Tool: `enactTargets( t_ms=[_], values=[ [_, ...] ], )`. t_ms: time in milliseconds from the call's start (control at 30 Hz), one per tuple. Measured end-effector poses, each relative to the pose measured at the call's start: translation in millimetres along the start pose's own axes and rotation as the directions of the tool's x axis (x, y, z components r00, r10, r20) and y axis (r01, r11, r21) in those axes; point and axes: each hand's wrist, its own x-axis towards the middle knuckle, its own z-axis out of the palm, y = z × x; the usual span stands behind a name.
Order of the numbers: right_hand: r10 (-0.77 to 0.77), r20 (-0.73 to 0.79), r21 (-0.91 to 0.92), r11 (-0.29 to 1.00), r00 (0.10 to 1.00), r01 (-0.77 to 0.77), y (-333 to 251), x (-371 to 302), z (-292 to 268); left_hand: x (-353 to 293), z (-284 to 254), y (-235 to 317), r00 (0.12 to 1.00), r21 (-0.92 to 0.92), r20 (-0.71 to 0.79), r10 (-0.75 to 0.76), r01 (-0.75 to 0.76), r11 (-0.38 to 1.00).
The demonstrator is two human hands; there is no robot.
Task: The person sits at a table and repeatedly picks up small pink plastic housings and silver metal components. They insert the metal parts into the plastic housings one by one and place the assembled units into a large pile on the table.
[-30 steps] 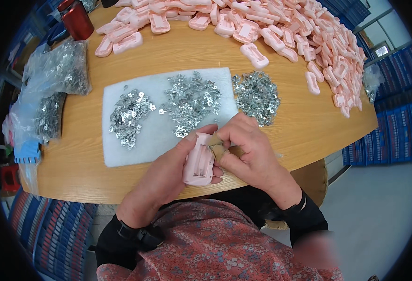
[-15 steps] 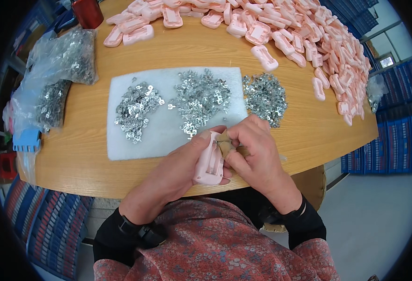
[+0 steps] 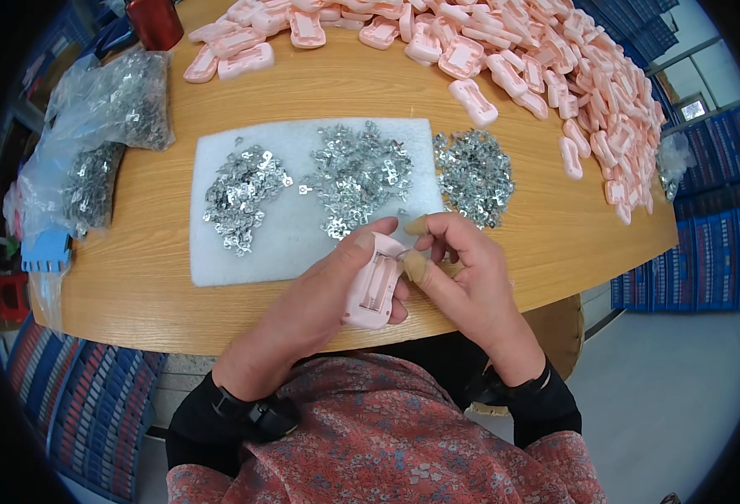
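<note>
Since half a second earlier in the head view, the right hand's [image 3: 475, 273] index finger has lifted away from its thumb, where the two were pinched together at the side of a pink plastic housing [image 3: 376, 287]. The housing stays in the left hand [image 3: 315, 281], whose grip is closed around it, thumb along its left side and fingertips showing at its right. It is held tilted just above the near edge of the wooden surface [image 3: 302, 97], its long recessed slot facing up.

The right hand's thumb, in a tan finger cot [image 3: 417, 266], is close against the housing's upper right side; a second tan cot covers the raised index fingertip. That grip has a gap between thumb and index finger, but whether it pinches a small part is too indistinct to tell.

Beyond the hands lies a white foam sheet [image 3: 286, 244] bearing two piles of small metal contact plates [image 3: 361, 176]. Another metal pile [image 3: 476, 176] sits just beside the sheet's right edge. More pink housings [image 3: 555, 67] heap along the far and right edges of the surface. Clear plastic bags [image 3: 139, 97] of metal parts rest at its left edge, and a red canister [image 3: 155, 23] stands near its far left corner.
</note>
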Motion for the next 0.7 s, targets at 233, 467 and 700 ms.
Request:
enactTargets(
  t_ms=[233,467,700],
  values=[
    [-0.297,0.059,-0.272,0.914,0.953,0.302,6.2,-4.1,2.9,-0.3,-0.6,-3.2,0.999,0.107,-0.001,0.047,-0.046,0.993],
    [-0.231,0.1,-0.168,0.955,0.968,0.246,7.2,-4.0,0.2,-1.1,1.5,-1.3,1.0,-0.04,0.013,-0.004,0.005,0.999],
    [-0.147,0.063,-0.058,0.987,0.987,0.151,13.0,-6.2,3.5,-0.7,0.8,0.1,0.998,-0.065,0.053,-0.025,0.029,0.997]
  ],
)
